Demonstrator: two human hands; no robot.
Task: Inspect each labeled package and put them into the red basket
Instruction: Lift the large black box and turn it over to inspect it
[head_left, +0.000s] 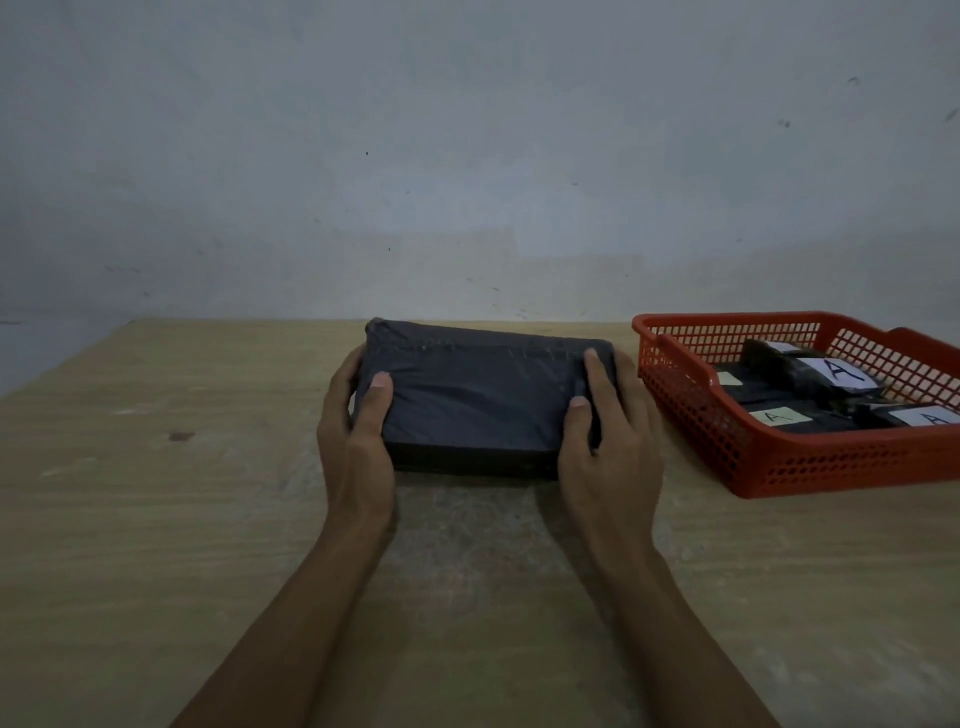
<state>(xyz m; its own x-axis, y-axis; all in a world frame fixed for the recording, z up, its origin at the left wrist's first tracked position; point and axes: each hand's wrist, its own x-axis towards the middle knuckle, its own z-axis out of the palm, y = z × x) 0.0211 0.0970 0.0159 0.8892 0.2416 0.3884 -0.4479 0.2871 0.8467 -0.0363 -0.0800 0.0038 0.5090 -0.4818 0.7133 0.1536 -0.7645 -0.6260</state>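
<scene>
A dark wrapped package (478, 395) is lying flat on the wooden desk (156, 519), close to the middle of the desk's far edge, with its long side running left to right. Both bare hands are gripping it by its short ends. The left hand (356, 431) is wrapping around the left end, its thumb pressing on the top face and its fingers curling behind the far left corner. The right hand (608, 441) is clasping the right end the same way, thumb and forefinger lying on the top face near the right edge. The upper face of the package is showing only dark wrinkled wrap; no label is visible on it from this view. The red basket (727, 447) is sitting on the desk at the right edge, just beside the package's right end but not touching it, and its right part is running out of the picture. Inside the basket, several dark packages (810, 371) are lying packed together, and at least 3 of them are showing pale labels (841, 370) marked with the letter A. A plain grey wall (467, 156) is rising behind the desk's far edge.
</scene>
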